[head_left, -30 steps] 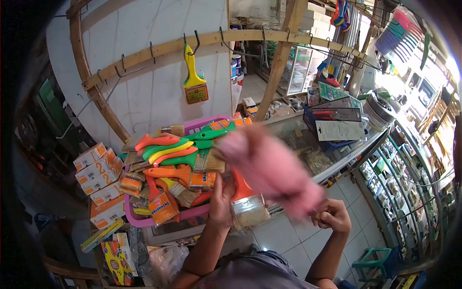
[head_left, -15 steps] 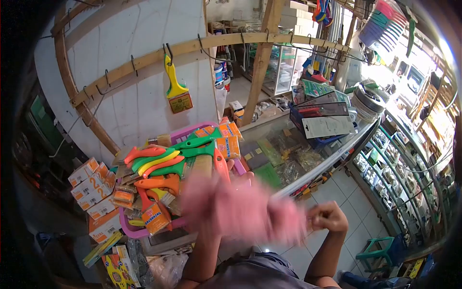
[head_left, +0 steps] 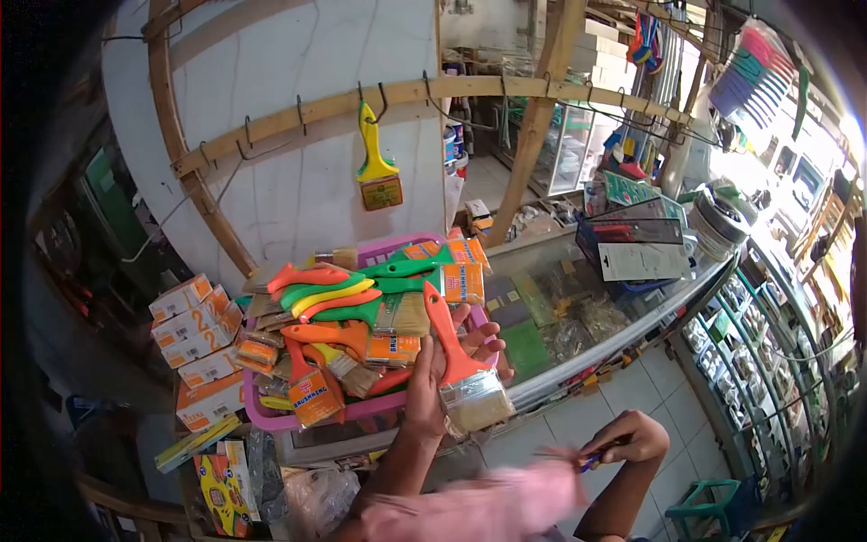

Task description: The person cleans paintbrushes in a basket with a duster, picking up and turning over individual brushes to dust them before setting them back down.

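An orange-handled paintbrush [head_left: 450,348] with pale bristles lies across my left hand [head_left: 465,350], whose fingers are spread beneath and behind it. My right hand [head_left: 628,440] is closed on the dark end of a pink duster [head_left: 488,497], which is smeared by motion below the brush. Beside my left hand, a pink basket [head_left: 262,418] holds a pile of paintbrushes [head_left: 334,312] with orange, green and yellow handles, several in orange packaging. A yellow and green paintbrush [head_left: 375,163] hangs from a hook on the wooden rail above.
A glass counter [head_left: 564,348] runs back to the right, bearing a blue basket of packaged goods [head_left: 637,244]. Stacked boxes [head_left: 194,330] stand left of the pink basket. A wooden rail [head_left: 325,108] with hooks crosses above. A green stool [head_left: 709,506] is at lower right.
The pink duster has moved down, uncovering my left hand and the orange brush in it. My right hand has moved slightly down. The view has shifted, so the surroundings appear further right.
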The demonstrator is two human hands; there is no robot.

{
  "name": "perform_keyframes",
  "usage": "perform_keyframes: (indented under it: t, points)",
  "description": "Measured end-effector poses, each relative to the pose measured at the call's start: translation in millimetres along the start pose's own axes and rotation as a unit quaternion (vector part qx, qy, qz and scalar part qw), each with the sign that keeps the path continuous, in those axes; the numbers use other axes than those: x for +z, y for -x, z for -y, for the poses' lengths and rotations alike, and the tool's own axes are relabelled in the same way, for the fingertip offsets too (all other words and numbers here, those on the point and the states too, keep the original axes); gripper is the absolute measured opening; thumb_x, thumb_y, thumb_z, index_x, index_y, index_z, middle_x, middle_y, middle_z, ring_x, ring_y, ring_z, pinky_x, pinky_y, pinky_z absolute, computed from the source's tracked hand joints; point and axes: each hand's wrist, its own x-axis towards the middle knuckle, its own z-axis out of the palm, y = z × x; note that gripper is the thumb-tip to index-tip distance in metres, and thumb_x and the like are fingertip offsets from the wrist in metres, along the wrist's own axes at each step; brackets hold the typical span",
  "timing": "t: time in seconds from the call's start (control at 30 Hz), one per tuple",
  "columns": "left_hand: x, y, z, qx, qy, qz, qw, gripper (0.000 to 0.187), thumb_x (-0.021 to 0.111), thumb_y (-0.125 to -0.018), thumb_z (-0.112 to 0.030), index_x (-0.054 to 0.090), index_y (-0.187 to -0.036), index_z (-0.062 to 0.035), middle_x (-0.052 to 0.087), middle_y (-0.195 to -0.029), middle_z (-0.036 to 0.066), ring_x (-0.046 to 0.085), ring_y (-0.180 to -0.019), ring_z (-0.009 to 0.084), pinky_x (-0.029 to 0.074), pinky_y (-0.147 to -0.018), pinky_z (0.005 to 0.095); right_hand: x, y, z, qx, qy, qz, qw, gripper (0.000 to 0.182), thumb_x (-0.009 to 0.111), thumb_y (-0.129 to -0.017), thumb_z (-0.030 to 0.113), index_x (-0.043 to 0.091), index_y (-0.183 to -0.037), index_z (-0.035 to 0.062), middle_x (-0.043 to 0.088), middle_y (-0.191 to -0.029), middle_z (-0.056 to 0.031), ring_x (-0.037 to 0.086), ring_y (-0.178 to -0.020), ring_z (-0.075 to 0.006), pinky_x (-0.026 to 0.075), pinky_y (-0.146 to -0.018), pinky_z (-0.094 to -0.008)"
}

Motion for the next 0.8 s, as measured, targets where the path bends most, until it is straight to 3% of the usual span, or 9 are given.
perform_keyframes:
  t: [0.1,0.13,0.27,0.37,0.4,0.43,0.53,0.73,0.8]
  points:
    - [-13,-1,-2,-0.016,0.059,0.012,0.998,0.063,0.034,-0.104,-0.054,0.026,-0.154,-0.0158,0.043,-0.145,0.021,0.046,-0.13,0.0309,0.041,-0.107,0.0583,14,15,-4,0.13,-0.174,-0.247,0.945,0.029,0.076,-0.087,0.012,0.072,-0.11,-0.0053,0.074,-0.094,-0.0169,0.071,-0.08,-0.0181,0.053,-0.069,-0.0284]
    - [-6,1,2,-0.001,0.049,0.007,0.999,0.063,0.034,-0.105,-0.054,0.027,-0.154,-0.0162,0.043,-0.145,0.019,0.047,-0.13,0.0298,0.041,-0.106,0.0597,15,1,12,0.227,-0.079,-0.214,0.947,0.032,0.076,-0.087,0.014,0.072,-0.11,-0.0072,0.074,-0.093,-0.0179,0.072,-0.08,-0.0198,0.054,-0.068,-0.0293]
    - [1,1,2,0.021,-0.014,-0.004,1.0,0.062,0.033,-0.105,-0.053,0.026,-0.154,-0.017,0.042,-0.148,0.018,0.044,-0.134,0.0305,0.041,-0.107,0.0611,-12,7,-6,-0.039,-0.036,0.038,0.998,0.033,0.072,-0.091,0.012,0.067,-0.113,-0.0114,0.071,-0.079,-0.0101,0.064,-0.068,-0.0125,0.049,-0.058,-0.0253]
    - [1,-2,1,0.068,-0.073,0.063,0.993,0.062,0.034,-0.105,-0.052,0.026,-0.155,-0.0172,0.042,-0.147,0.018,0.044,-0.135,0.0311,0.041,-0.106,0.0609,1,32,-17,0.095,-0.21,-0.193,0.954,0.032,0.075,-0.089,0.012,0.069,-0.109,-0.0129,0.074,-0.089,-0.0157,0.07,-0.078,-0.0169,0.054,-0.067,-0.0294]
    - [-1,-3,2,0.088,-0.105,0.096,0.986,0.062,0.034,-0.105,-0.052,0.026,-0.155,-0.0173,0.043,-0.147,0.018,0.044,-0.135,0.0313,0.042,-0.106,0.0608,7,14,3,0.206,-0.097,-0.227,0.947,0.03,0.076,-0.087,0.011,0.071,-0.107,-0.0106,0.074,-0.089,-0.0165,0.069,-0.074,-0.0156,0.053,-0.063,-0.0284]
    - [-2,-2,1,0.032,0.047,0.026,0.998,0.063,0.032,-0.104,-0.05,0.025,-0.156,-0.0156,0.045,-0.146,0.021,0.046,-0.135,0.0343,0.04,-0.106,0.0647,3,10,4,0.178,-0.068,-0.157,0.969,0.029,0.076,-0.087,0.011,0.071,-0.108,-0.0096,0.073,-0.086,-0.0154,0.067,-0.07,-0.0138,0.05,-0.06,-0.027]
    - [3,1,-3,0.043,-0.027,-0.028,0.998,0.062,0.034,-0.104,-0.05,0.029,-0.154,-0.014,0.046,-0.146,0.018,0.047,-0.133,0.0316,0.041,-0.107,0.0609,-1,5,-7,0.065,-0.051,-0.012,0.996,0.026,0.074,-0.088,0.01,0.072,-0.11,-0.0036,0.069,-0.077,-0.0086,0.055,-0.06,-0.0067,0.039,-0.05,-0.0211]
    - [-16,8,4,0.086,-0.166,-0.244,0.952,0.069,0.036,-0.103,-0.05,0.023,-0.155,-0.0058,0.041,-0.152,0.016,0.046,-0.134,0.0353,0.037,-0.113,0.0544,19,-34,7,0.177,-0.079,-0.276,0.942,0.027,0.073,-0.088,0.007,0.07,-0.113,-0.002,0.069,-0.082,-0.0044,0.057,-0.067,-0.0069,0.043,-0.056,-0.0205]
    - [8,3,11,0.234,-0.359,-0.057,0.902,0.059,0.035,-0.106,-0.044,0.028,-0.153,-0.0093,0.036,-0.155,0.013,0.038,-0.141,0.0303,0.035,-0.116,0.0492,31,-49,3,0.115,-0.053,-0.28,0.952,0.034,0.078,-0.086,0.014,0.068,-0.112,-0.005,0.069,-0.078,-0.0083,0.054,-0.058,-0.0065,0.039,-0.047,-0.021]
